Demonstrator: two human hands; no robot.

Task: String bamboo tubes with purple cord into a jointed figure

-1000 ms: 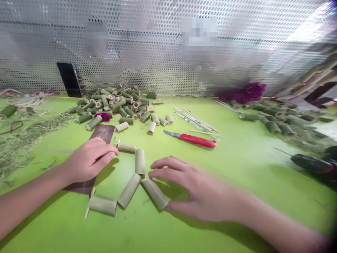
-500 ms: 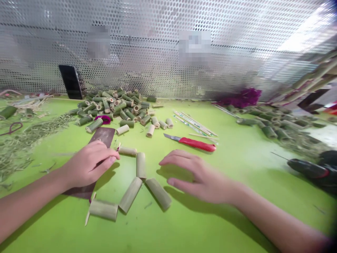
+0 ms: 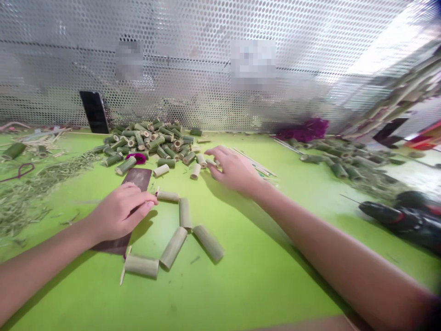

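Observation:
My left hand (image 3: 126, 209) is closed, thumb and forefinger together beside the end of a short peeled bamboo tube (image 3: 168, 196). A small stick and a bit of purple cord show at that end; what the fingers grip is hidden. Further peeled tubes lie joined end to end: an upright one (image 3: 185, 213), two slanting ones (image 3: 174, 248) (image 3: 208, 243), and one (image 3: 142, 266) with a thin stick (image 3: 122, 272) across its end. Holding nothing, my right hand (image 3: 232, 169) reaches over small peeled bamboo pieces (image 3: 195, 171) with its fingers apart.
Behind are a heap of green bamboo pieces (image 3: 160, 140), a purple cord loop (image 3: 136, 158) and a leaning phone (image 3: 94, 111). A dark brown strip (image 3: 139, 178) lies under my left hand. Thin sticks (image 3: 257, 165) lie beyond my right hand; a drill (image 3: 389, 216) is at right.
My right hand has moved forward and left, from beside the joined tubes to the small peeled pieces. The red knife is now hidden behind it. My left hand has stayed in place.

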